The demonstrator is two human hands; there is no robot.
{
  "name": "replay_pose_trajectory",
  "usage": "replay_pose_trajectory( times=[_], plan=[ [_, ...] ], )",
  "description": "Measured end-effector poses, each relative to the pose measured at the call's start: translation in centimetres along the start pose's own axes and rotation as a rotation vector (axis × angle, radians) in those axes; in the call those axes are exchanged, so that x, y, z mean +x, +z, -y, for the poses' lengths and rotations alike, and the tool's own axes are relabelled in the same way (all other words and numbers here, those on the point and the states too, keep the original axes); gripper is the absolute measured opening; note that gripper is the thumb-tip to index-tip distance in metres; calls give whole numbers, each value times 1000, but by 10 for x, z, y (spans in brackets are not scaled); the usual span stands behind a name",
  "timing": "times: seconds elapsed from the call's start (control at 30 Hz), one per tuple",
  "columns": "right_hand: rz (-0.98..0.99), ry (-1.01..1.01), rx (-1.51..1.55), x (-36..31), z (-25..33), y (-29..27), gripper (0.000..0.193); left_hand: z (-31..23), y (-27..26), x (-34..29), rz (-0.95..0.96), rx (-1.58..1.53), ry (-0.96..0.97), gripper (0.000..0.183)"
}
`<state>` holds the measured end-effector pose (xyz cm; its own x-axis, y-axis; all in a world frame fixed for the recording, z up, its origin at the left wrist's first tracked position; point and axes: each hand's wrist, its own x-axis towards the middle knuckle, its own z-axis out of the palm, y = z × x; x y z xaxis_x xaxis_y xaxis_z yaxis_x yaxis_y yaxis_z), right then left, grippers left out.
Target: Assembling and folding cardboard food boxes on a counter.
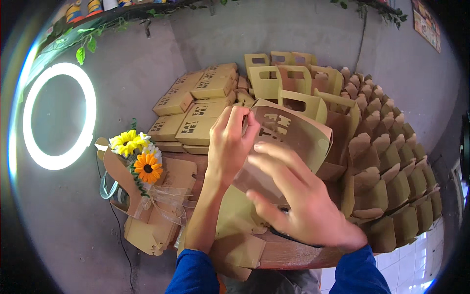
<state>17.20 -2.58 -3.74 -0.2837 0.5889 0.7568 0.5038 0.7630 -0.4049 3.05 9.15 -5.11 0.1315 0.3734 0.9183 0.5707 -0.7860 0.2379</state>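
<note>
Before me a brown cardboard box (308,139) with dark lettering on its face is tilted above the table. My left hand (230,139) has its fingers curled closed at the box's upper left edge, pinching it. Across the front of the box reaches my right hand (306,196), thumb and fingers spread apart, slightly blurred. Its fingertips are close to the box face; whether they touch it I cannot tell. Below my hands lie folded cardboard pieces (235,208) near the table's front edge. A small dark object under my right hand is mostly hidden.
Closed lettered boxes (174,100) are stacked at the back left. Boxes with handles (267,81) stand behind, and rows of open cartons (369,196) fill the right. Artificial flowers (142,154) and a lit ring lamp (88,112) are on the left. The wooden table (293,255) has a rounded front edge.
</note>
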Motion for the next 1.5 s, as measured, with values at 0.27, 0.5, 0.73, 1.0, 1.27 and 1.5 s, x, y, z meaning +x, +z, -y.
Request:
replay_pose_trajectory(
  times=[0.27, 0.5, 0.73, 1.0, 1.27, 1.5],
  plan=[
    [-279, 71, -340, 16, -17, -34, 52, -9, -34, 16, -214, -48, 25, 13],
    [-300, 240, 120, 22, -36, -46, 33, -12, -74, 24, -17, -309, -212, 18],
    [-792, 183, 350, 24, -33, -43, 35, 6, -71, 10, 250, -887, -371, 95],
    [-494, -134, -23, 20, -39, -30, 49, 19, -26, -11, 251, -1171, -225, 74],
    [-423, -285, 5, 19, -26, -25, 53, 11, -32, -7, 140, -1243, -314, 73],
    [-366, -274, -89, 16, -21, -16, 53, -11, -31, 9, 114, -972, -252, 94]
  ],
)
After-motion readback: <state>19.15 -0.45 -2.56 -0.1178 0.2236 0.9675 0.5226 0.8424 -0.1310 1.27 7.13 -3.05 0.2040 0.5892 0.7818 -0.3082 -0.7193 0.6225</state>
